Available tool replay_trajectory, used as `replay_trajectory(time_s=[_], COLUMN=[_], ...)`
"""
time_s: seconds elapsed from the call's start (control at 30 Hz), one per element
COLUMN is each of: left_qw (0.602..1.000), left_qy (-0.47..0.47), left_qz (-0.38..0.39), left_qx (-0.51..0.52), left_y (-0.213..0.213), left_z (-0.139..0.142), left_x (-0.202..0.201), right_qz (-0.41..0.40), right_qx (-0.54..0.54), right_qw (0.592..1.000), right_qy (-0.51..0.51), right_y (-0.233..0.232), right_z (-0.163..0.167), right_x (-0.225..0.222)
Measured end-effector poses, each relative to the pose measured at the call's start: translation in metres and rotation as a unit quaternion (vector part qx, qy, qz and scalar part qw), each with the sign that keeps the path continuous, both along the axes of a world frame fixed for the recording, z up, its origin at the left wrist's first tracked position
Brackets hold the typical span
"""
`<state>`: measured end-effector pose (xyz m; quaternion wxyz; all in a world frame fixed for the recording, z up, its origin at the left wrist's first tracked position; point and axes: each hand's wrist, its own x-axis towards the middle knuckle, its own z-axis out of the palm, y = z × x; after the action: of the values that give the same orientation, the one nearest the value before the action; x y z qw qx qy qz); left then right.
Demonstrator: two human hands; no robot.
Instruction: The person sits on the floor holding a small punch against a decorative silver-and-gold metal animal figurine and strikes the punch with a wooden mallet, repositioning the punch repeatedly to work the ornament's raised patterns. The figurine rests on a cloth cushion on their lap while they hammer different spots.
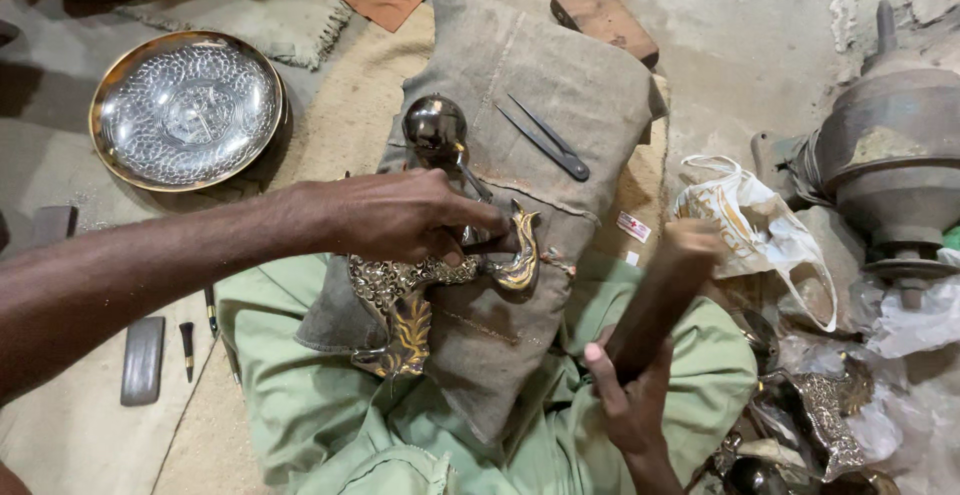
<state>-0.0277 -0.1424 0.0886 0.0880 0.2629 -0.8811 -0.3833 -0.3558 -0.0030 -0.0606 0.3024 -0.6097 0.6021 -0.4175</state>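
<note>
Cushion is carrying the ornament on my lap. Left of centre, I'm pinching a punch against it with my left hand; rightward, my right hand is gripping a mallet. A skewed blow could, I'm judging, dent the silver-and-gold, finely embossed piece.

An ornate metal figure, silver-scaled with gilded curled ends, lay flat on a burlap cushion, below a polished metal ball. A dark wooden mallet, tilted upright, stood right of the figure, off the cushion's edge.
</note>
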Motion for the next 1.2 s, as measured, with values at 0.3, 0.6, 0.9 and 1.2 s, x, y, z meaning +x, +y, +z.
replay_trajectory(time_s=[0.3,0.6,0.9,1.2], left_qw=[1.000,1.000,0.999,0.997], left_qy=[0.004,0.007,-0.003,0.007], left_qz=[-0.004,-0.008,0.003,0.015], left_qx=[0.022,0.020,0.044,0.070], left_y=[-0.002,-0.006,-0.006,-0.012], left_z=[0.002,-0.002,-0.003,-0.007], left_x=[0.000,0.001,0.001,0.004], right_qz=[0.017,0.021,0.037,0.029], right_qx=[0.005,-0.024,0.005,0.151], right_qw=[0.999,0.992,0.993,0.987], right_qy=[0.033,0.123,0.114,-0.042], right_y=[-0.002,-0.005,-0.012,0.001], right_z=[-0.001,0.010,0.025,-0.007], right_x=[-0.004,-0.007,0.004,0.004])
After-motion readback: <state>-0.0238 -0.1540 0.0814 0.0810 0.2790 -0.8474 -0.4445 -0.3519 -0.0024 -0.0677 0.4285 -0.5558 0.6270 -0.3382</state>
